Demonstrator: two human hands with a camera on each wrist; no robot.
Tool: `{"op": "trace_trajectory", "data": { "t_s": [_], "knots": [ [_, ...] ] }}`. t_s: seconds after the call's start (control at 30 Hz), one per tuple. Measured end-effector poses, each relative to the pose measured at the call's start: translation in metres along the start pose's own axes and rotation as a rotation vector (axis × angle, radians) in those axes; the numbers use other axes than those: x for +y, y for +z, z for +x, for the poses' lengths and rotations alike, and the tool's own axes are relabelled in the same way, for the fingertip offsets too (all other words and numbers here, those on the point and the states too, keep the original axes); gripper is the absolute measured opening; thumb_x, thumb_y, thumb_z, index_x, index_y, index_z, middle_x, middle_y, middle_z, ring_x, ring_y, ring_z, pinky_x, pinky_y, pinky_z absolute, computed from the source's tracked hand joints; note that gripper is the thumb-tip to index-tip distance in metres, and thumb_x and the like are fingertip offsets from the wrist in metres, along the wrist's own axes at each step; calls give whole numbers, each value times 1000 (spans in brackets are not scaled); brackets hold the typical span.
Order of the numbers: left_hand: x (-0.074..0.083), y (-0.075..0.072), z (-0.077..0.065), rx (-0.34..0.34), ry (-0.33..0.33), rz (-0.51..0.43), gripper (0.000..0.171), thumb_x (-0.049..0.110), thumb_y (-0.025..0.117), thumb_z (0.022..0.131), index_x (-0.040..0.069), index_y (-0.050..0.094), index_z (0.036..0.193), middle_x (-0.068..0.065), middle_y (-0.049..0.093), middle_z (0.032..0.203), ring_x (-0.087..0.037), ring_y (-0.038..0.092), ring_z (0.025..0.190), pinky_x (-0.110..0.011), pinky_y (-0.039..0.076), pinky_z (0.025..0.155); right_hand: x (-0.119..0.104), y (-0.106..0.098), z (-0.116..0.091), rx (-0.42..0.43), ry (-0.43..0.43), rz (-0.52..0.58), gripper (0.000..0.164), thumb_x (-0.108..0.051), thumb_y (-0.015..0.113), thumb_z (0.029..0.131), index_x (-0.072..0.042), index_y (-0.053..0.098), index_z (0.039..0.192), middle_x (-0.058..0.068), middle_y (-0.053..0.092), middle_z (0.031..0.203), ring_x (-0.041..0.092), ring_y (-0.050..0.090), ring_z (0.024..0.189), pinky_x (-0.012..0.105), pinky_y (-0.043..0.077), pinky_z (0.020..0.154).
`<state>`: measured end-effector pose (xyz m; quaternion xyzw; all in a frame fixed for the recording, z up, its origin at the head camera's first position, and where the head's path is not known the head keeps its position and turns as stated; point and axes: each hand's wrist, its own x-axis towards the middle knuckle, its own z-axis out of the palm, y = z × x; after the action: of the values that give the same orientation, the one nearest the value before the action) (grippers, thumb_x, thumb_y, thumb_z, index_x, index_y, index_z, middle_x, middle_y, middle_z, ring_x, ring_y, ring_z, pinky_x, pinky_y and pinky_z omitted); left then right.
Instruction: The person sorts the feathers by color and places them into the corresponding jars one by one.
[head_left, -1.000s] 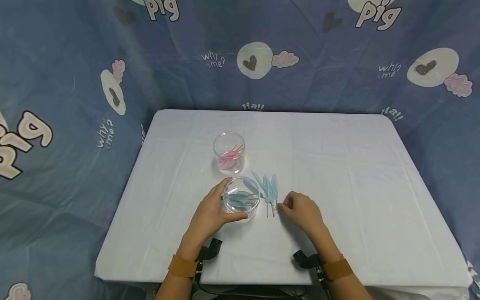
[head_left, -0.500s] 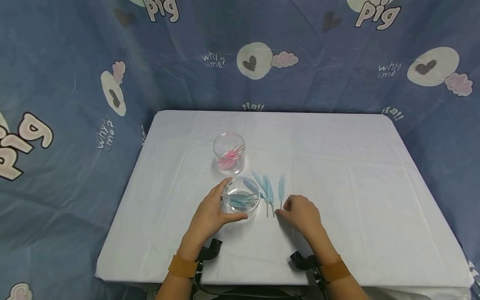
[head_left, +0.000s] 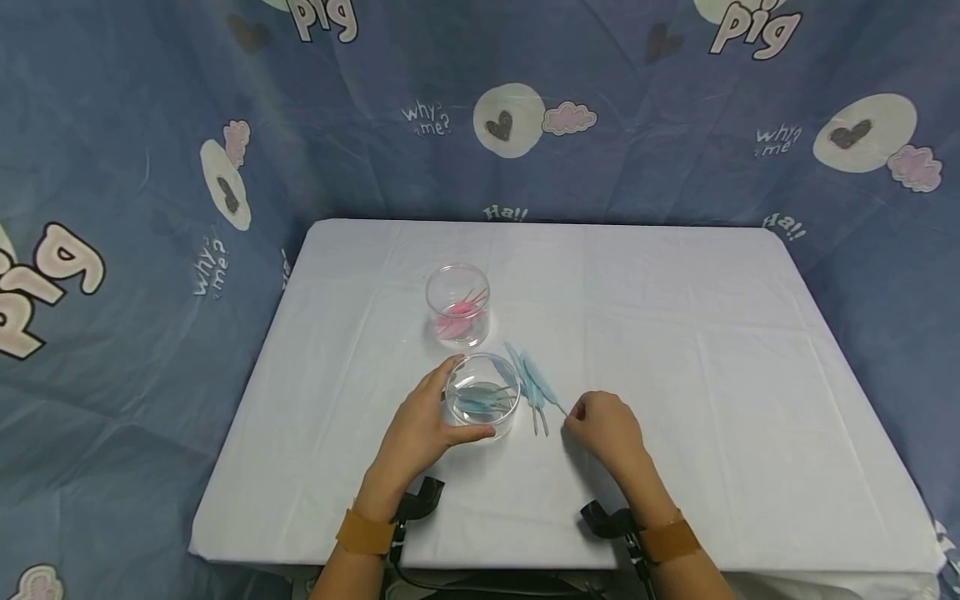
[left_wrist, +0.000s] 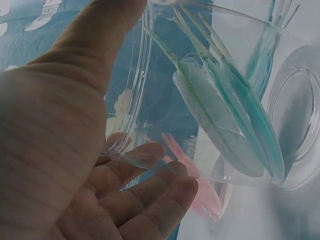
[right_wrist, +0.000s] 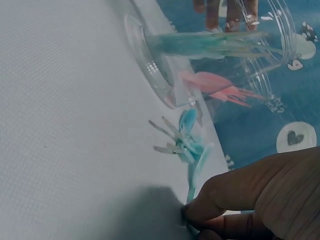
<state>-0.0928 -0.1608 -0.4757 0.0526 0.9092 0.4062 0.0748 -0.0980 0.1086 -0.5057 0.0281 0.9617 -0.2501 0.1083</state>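
Note:
My left hand [head_left: 420,423] grips a clear cup [head_left: 507,423], thumb on the near side and fingers round the far side. Several pale blue feathers [left_wrist: 215,125] lean inside that cup, quills up toward the rim. Just right of it, a small bunch of loose blue feathers [head_left: 517,362] lies on the white tabletop, quills toward the person. With thumb and forefinger, my right hand [head_left: 606,427] pinches the quill end of one blue feather [head_left: 542,383], whose vane slants up and left across the bunch. In the right wrist view, the thumb [right_wrist: 220,200] hides the quill tip.
A second clear cup [head_left: 431,302] holding pink feathers [head_left: 459,321] stands right behind the first. White cloth covers the table [head_left: 675,333]. A blue printed curtain [head_left: 637,167] hangs along the back and sides. Both wrists wear tan bands [head_left: 365,533] with black camera mounts [head_left: 420,498].
My right hand first moved a feather slightly right, apart from the bunch, then shifted its fingers; now the feather is tilted left over the others. The left hand and cup stay put.

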Motion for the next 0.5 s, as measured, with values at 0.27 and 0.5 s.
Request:
{"op": "trace_trajectory", "data": {
  "t_s": [0.27,0.5],
  "knots": [
    [0,1,0,-5,1,-3,109,53,92,64,27,37,155,-9,51,149,-34,57,126,-56,50,99,4,3,-1,-13,7,-12,17,-14,68,85,-8,66,69,1,57,61,16,50,52,27,40,45],
    [-1,0,1,-5,7,-10,108,56,91,64,28,38,154,-10,52,148,-35,57,126,-56,50,99,6,1,-4,14,12,-20,15,-17,70,87,-7,66,77,1,58,64,16,51,53,28,41,46]
  ]
}}
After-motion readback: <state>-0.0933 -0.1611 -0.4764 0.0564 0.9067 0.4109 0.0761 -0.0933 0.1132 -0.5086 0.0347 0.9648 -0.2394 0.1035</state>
